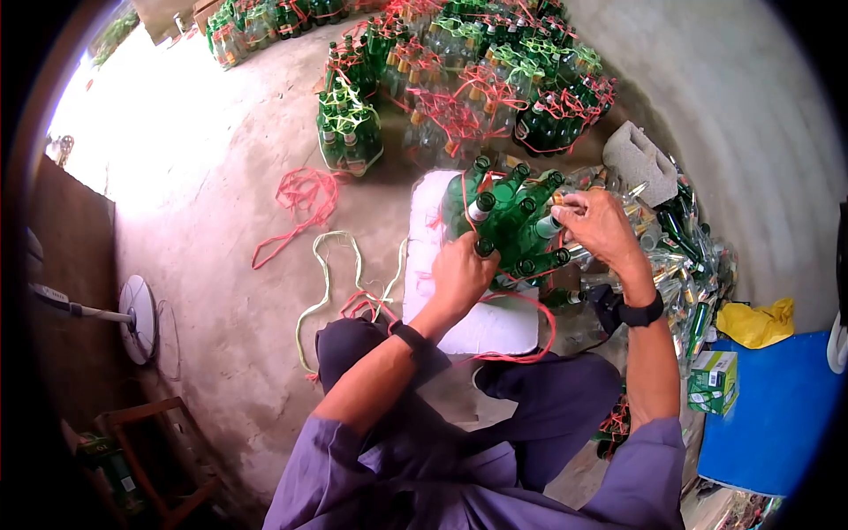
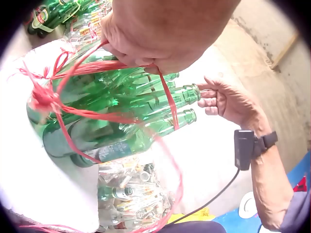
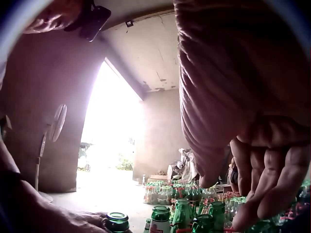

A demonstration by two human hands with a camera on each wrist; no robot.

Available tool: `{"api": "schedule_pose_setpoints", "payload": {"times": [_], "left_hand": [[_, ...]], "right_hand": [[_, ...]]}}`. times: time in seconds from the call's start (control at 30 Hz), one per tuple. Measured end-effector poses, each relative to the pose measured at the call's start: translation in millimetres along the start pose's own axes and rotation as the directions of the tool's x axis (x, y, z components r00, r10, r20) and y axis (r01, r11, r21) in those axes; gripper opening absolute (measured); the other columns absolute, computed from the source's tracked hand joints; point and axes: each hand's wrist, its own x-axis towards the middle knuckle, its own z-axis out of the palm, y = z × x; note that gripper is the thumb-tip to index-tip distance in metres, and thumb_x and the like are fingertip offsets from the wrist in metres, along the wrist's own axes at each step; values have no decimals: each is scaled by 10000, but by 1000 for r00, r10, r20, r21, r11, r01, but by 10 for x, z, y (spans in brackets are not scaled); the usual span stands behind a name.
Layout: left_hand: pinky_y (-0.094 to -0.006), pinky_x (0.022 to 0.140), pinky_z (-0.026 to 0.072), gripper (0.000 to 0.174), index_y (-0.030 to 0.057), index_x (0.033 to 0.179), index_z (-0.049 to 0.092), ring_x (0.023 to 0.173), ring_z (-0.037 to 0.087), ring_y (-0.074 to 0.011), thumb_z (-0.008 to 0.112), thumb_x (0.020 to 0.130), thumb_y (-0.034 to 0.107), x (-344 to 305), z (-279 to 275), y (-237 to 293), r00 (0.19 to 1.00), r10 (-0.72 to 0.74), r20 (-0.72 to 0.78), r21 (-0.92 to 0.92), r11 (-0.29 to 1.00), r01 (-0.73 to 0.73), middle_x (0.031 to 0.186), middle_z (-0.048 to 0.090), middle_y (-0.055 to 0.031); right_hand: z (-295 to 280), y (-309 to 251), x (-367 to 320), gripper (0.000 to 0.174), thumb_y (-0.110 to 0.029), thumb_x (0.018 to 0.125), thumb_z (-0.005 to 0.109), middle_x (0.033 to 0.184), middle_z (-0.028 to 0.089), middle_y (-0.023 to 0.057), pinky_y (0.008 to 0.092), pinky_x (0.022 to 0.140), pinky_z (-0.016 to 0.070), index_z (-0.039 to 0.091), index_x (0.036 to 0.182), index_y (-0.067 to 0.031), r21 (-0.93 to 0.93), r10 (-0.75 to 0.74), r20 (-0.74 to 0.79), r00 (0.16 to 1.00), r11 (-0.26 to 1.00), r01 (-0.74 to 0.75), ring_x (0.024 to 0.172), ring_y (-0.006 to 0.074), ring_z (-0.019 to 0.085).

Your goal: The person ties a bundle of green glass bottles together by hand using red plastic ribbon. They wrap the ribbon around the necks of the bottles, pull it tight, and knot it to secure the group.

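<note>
A cluster of green glass bottles [image 1: 512,216] stands on a white pad [image 1: 490,327], necks upward, with red twine [image 2: 97,114] wrapped round it. Knotted strands of the twine show at one side in the left wrist view. My left hand [image 1: 464,269] is curled at the near left of the cluster and grips the twine beside a bottle mouth. Across the bottles, my right hand [image 1: 605,225] has its fingertips close to the necks. In the right wrist view its fingers [image 3: 272,179] hang loosely bent, with nothing seen between them.
Tied bundles of bottles [image 1: 349,132] stand across the back. Loose bottles [image 1: 676,265] pile up along the right wall, near a concrete block [image 1: 640,163]. Loose red twine [image 1: 305,199] and pale green twine [image 1: 327,274] lie on the floor. A fan [image 1: 137,318] stands left.
</note>
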Motion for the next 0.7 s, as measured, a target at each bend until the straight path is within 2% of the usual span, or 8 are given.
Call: {"api": "schedule_pose_setpoints", "payload": {"times": [0.03, 0.1, 0.23, 0.27, 0.33, 0.47, 0.53, 0.7], "left_hand": [[-479, 669, 531, 370, 21, 1028, 703, 699, 674, -399, 647, 791, 299, 8, -10, 18, 1000, -6, 11, 7, 1000, 6, 713, 672, -227], [-476, 675, 533, 379, 22, 1039, 702, 707, 677, -397, 648, 787, 300, 15, -28, 42, 999, -28, 36, -2, 1000, 28, 722, 675, -229], [-472, 682, 534, 399, 22, 1061, 697, 722, 681, -396, 653, 779, 301, 15, -44, 67, 995, -69, 66, 38, 997, 67, 750, 680, -236], [-472, 682, 534, 399, 22, 1061, 697, 722, 681, -396, 653, 779, 301, 12, -45, 71, 995, -70, 66, 39, 997, 67, 750, 680, -236], [-507, 648, 500, 262, 12, 877, 629, 730, 641, -427, 692, 777, 245, 5, -49, 80, 998, -53, 43, -44, 998, 55, 743, 653, -233], [-501, 657, 503, 261, 14, 884, 632, 741, 645, -422, 690, 779, 246, 19, -47, 77, 997, -65, 49, -34, 997, 67, 762, 657, -231], [-474, 679, 531, 390, 48, 1070, 698, 722, 683, -392, 664, 766, 290, 29, -35, 49, 994, -84, 66, -2, 996, 84, 759, 683, -233], [-471, 667, 532, 359, 54, 1037, 703, 706, 681, -390, 664, 763, 281, 31, -24, 48, 996, -74, 58, 1, 997, 74, 749, 683, -223]], "right_hand": [[-11, 33, 123, 280, -234, 853, 684, 651, 632, 179, 403, 668, 530, 657, 829, 44, -5, -4, 0, 1000, 1000, 4, 695, 334, 687], [35, 90, 341, 306, -265, 844, 692, 701, 645, 215, 480, 711, 520, 617, 766, 22, -354, -268, -169, 949, 915, 195, 772, 405, 662], [163, -83, 678, 315, -269, 807, 731, 872, 676, 254, 513, 777, 525, 661, 852, 35, -519, -299, -68, 952, 826, 222, 872, 439, 656], [225, -36, 803, 315, -269, 807, 731, 872, 676, 254, 513, 777, 525, 661, 852, 35, -518, -298, -68, 952, 826, 222, 872, 439, 656], [364, 59, 1012, 318, -248, 784, 753, 862, 669, 267, 503, 783, 536, 670, 878, 44, -517, -333, 54, 941, 797, 311, 874, 444, 658], [500, 71, 1106, 292, -214, 762, 762, 830, 663, 274, 497, 776, 542, 668, 857, 45, -570, -304, 113, 946, 760, 312, 847, 437, 663], [525, 75, 1120, 269, -200, 748, 757, 816, 662, 270, 485, 759, 547, 673, 829, 43, -590, -315, 80, 946, 750, 300, 836, 430, 666], [520, 102, 1138, 256, -201, 727, 750, 796, 656, 265, 478, 732, 545, 675, 792, 34, -573, -339, 62, 939, 758, 311, 808, 424, 662]]}}
